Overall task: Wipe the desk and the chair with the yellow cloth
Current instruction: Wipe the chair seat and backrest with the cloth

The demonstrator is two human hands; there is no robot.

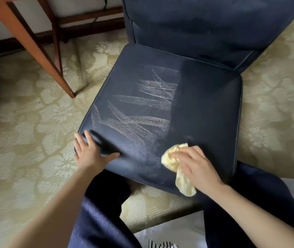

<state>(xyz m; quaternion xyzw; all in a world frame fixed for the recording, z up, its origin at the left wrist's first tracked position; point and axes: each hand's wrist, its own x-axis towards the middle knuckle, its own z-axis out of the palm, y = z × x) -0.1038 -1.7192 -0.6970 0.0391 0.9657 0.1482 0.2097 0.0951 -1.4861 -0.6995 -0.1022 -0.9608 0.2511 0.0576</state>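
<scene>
On the chair seat (205, 108), near its front edge, my right hand (194, 167) holds the yellow cloth (170, 157) bunched under curled fingers, with a tail trailing off the edge. Left hand (89, 153) lies spread flat on the front-left corner, steadying. Cloth judged light, soft and limp; best gripped as a wad so the palm bears down. Seat looks smooth, likely slippery. Pale streaks (142, 108) mark the middle, unwiped.

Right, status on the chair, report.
Left hand flat on chair seat, front-left corner. Right hand grips yellow cloth, pressed on the seat's front. Pale streaks across mid-seat, not yet wiped.
</scene>
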